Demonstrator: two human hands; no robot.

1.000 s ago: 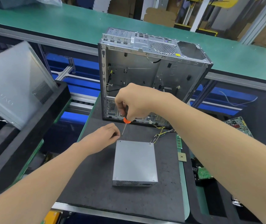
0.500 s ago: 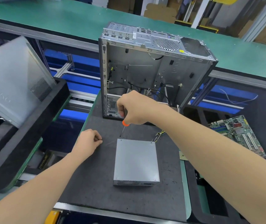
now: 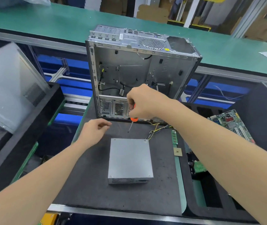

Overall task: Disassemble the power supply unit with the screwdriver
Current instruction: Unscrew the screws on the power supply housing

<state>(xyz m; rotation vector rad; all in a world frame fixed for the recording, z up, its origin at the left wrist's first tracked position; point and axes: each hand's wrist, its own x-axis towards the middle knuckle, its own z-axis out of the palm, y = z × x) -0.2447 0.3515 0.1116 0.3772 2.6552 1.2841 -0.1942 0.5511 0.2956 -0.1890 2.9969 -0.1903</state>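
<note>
Near the middle of the frame, on the dark surface (image 3: 84, 176), the power supply (image 3: 130, 159) lies flat with its broad grey face up. It sits in front of the open computer case (image 3: 145, 65) and well apart from it. Its long axis runs from the lower part of the frame towards the case. The vented end faces the bottom edge, and the wires (image 3: 155, 130) leave from the far right corner towards the upper right.

Just above it, the right hand (image 3: 143, 104) has its fingers wrapped round the screwdriver (image 3: 132, 123). The orange collar shows below the fist. The thin shaft slants down and slightly left, and its tip is close to the surface just beyond the box's far edge. The left hand (image 3: 95, 132) hovers to the left of the tip with its fingers loosely curled; I cannot tell whether they pinch anything small.

The step in hand looks like bringing the tip onto one of the small screws at the corners of the top face (the far pair is nearest). To do it well:
- Flatten the left hand on the lid so the box cannot skate.
- Stand the shaft upright over the screw head instead of slanted.
- Seat the tip fully before turning.
- Keep pressing down through the turn so the tip does not slip out and chew the head.
</note>
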